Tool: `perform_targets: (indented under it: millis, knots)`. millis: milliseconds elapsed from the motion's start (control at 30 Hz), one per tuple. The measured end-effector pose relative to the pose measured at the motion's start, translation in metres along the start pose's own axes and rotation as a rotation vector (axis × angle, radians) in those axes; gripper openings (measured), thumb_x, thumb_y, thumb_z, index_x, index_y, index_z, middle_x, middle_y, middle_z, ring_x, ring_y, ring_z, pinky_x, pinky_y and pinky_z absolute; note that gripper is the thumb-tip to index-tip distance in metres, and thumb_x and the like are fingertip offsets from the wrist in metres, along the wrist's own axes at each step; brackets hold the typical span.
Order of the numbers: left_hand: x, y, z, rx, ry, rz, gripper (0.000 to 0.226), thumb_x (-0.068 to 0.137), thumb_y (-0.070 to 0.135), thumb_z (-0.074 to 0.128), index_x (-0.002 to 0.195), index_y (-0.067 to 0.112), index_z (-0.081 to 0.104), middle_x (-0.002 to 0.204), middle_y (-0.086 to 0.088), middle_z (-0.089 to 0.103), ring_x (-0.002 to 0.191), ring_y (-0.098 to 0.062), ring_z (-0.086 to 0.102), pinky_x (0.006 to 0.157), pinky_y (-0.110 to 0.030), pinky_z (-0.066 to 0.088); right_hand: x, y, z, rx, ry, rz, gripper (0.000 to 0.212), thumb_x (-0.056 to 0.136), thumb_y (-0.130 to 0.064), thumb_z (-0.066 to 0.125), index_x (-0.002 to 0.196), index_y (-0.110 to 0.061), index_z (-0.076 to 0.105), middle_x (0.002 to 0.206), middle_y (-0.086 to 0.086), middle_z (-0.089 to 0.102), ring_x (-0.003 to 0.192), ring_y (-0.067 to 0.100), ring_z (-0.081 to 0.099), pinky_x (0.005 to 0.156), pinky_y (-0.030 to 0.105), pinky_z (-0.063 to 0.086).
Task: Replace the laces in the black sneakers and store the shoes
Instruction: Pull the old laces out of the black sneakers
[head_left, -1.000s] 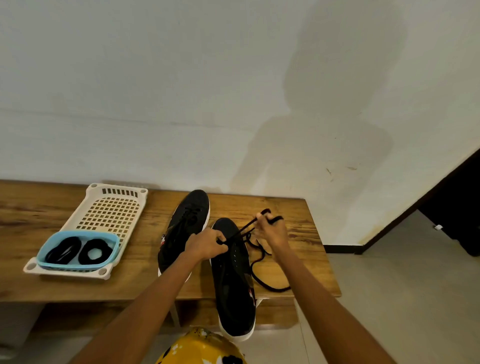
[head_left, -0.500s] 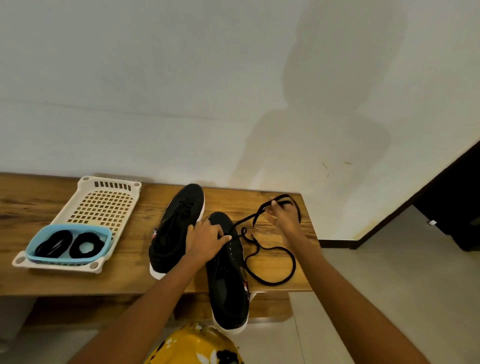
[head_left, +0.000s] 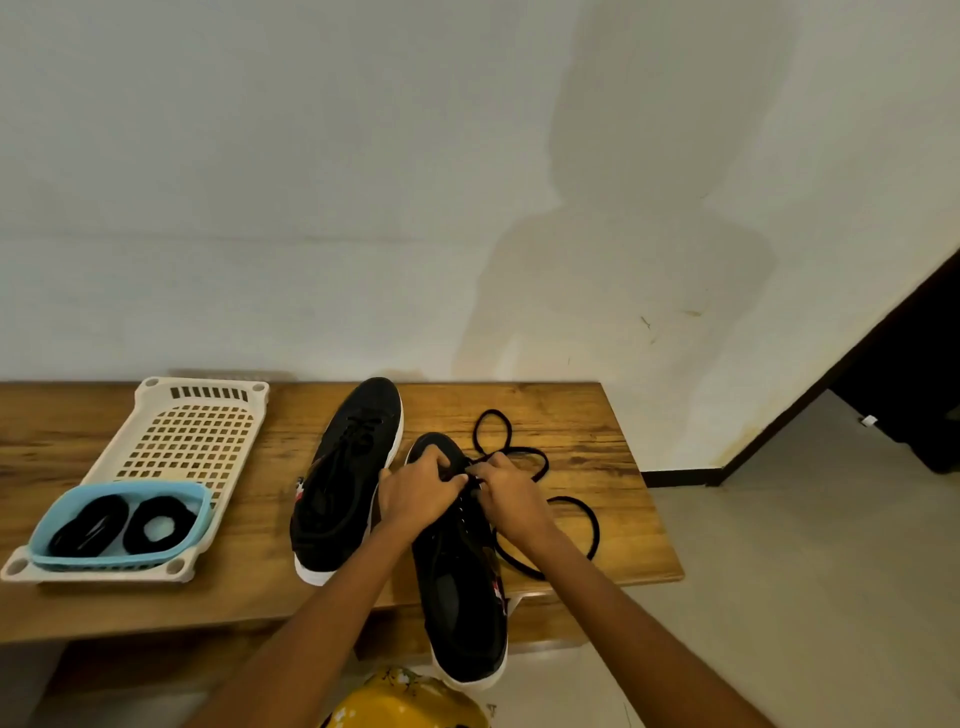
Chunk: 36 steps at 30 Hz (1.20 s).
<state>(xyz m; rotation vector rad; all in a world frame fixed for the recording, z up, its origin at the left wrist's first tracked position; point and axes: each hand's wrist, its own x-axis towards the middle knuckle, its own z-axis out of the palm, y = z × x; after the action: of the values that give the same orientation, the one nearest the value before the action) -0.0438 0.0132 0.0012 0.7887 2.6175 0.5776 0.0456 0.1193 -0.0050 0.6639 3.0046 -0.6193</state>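
Open bench (head_left: 597, 415) strip right of the shoes is crossed by loose lace loops (head_left: 571, 519). Left shoe (head_left: 343, 488) and cream tray (head_left: 208, 410) with blue basket (head_left: 47, 525) block the left side; bare wood between them gives a lane.

Both bare forearms rise from the bottom edge and converge just below the middle of the frame. The left hand (head_left: 418, 491) and right hand (head_left: 506, 491) meet fingertip to fingertip, knuckles up, fingers curled in a pinching grip, with both wrists held straight.
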Motion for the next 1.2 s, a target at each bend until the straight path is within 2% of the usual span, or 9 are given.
perform_targets:
  millis: [167, 267, 433, 567, 700, 833, 967, 1067, 1200]
  knots:
    - [-0.002, -0.005, 0.007, -0.032, 0.03, 0.048, 0.031, 0.089, 0.033, 0.057, 0.117, 0.026, 0.047, 0.087, 0.007, 0.07, 0.095, -0.013, 0.063, 0.102, -0.038, 0.028, 0.005, 0.006, 0.0, -0.169, 0.092, -0.027, 0.024, 0.094, -0.031, 0.052, 0.107, -0.016, 0.066, 0.115, 0.001, 0.057, 0.108, 0.019, 0.053, 0.074, 0.033, 0.047]
    - [-0.002, -0.006, 0.012, -0.091, 0.051, 0.043, 0.025, 0.089, 0.028, 0.057, 0.111, 0.025, 0.047, 0.083, 0.005, 0.069, 0.092, -0.015, 0.063, 0.1, -0.039, 0.028, 0.01, 0.018, -0.019, -0.072, 0.244, 0.02, 0.023, 0.093, -0.037, 0.053, 0.102, -0.023, 0.069, 0.111, -0.006, 0.062, 0.103, 0.015, 0.056, 0.071, 0.028, 0.047]
    - [-0.004, -0.006, 0.015, -0.101, 0.055, 0.075, 0.023, 0.089, 0.024, 0.058, 0.109, 0.025, 0.047, 0.081, 0.006, 0.066, 0.089, -0.016, 0.061, 0.1, -0.04, 0.03, 0.016, 0.039, -0.086, 0.394, 0.576, 0.355, 0.024, 0.09, -0.036, 0.061, 0.1, -0.016, 0.07, 0.097, 0.005, 0.068, 0.081, 0.014, 0.056, 0.069, 0.025, 0.041]
    - [-0.002, -0.008, 0.016, -0.105, 0.032, 0.078, 0.024, 0.088, 0.022, 0.057, 0.109, 0.029, 0.048, 0.078, 0.003, 0.068, 0.084, -0.016, 0.062, 0.097, -0.038, 0.03, 0.025, 0.053, -0.132, 1.085, 0.956, 0.523, 0.014, 0.091, -0.021, 0.061, 0.077, -0.022, 0.059, 0.091, 0.007, 0.066, 0.068, 0.013, 0.061, 0.065, 0.031, 0.053]
    - [-0.003, -0.006, 0.017, -0.081, 0.042, 0.073, 0.025, 0.088, 0.023, 0.057, 0.111, 0.029, 0.049, 0.079, 0.002, 0.068, 0.085, -0.017, 0.061, 0.097, -0.038, 0.03, 0.022, 0.046, -0.13, 1.578, 0.802, 0.489, 0.015, 0.095, -0.005, 0.043, 0.081, -0.011, 0.048, 0.082, 0.013, 0.064, 0.057, 0.017, 0.056, 0.049, 0.024, 0.047]
    - [-0.004, -0.006, 0.014, -0.142, 0.042, 0.062, 0.026, 0.089, 0.025, 0.059, 0.112, 0.026, 0.049, 0.081, 0.005, 0.067, 0.087, -0.014, 0.062, 0.102, -0.038, 0.028, 0.006, 0.028, -0.081, 1.157, 0.341, 0.39, 0.016, 0.098, -0.01, 0.039, 0.086, -0.012, 0.05, 0.07, 0.004, 0.054, 0.06, 0.015, 0.049, 0.057, 0.025, 0.044]
    - [-0.007, -0.008, 0.014, -0.207, 0.102, 0.11, 0.026, 0.087, 0.026, 0.063, 0.11, 0.024, 0.05, 0.078, 0.011, 0.061, 0.082, -0.012, 0.062, 0.098, -0.037, 0.034, 0.002, 0.011, -0.021, 0.397, -0.149, 0.13, 0.028, 0.093, -0.027, 0.052, 0.117, -0.015, 0.061, 0.104, 0.001, 0.064, 0.094, 0.017, 0.06, 0.076, 0.027, 0.046]
    - [-0.007, -0.01, 0.009, -0.173, 0.126, 0.186, 0.026, 0.086, 0.025, 0.063, 0.109, 0.024, 0.05, 0.078, 0.01, 0.062, 0.079, -0.011, 0.061, 0.092, -0.031, 0.034, 0.006, 0.001, 0.001, 0.178, -0.054, 0.02, 0.041, 0.089, -0.025, 0.058, 0.129, -0.017, 0.055, 0.122, 0.005, 0.063, 0.11, 0.021, 0.059, 0.085, 0.032, 0.048]
    - [-0.007, -0.01, 0.003, -0.184, 0.118, 0.171, 0.027, 0.086, 0.027, 0.064, 0.108, 0.024, 0.049, 0.075, 0.011, 0.06, 0.079, -0.01, 0.06, 0.092, -0.029, 0.03, 0.014, 0.003, -0.003, 0.053, 0.015, -0.017, 0.018, 0.092, -0.025, 0.058, 0.104, -0.013, 0.064, 0.107, 0.004, 0.064, 0.098, 0.02, 0.06, 0.074, 0.031, 0.045]
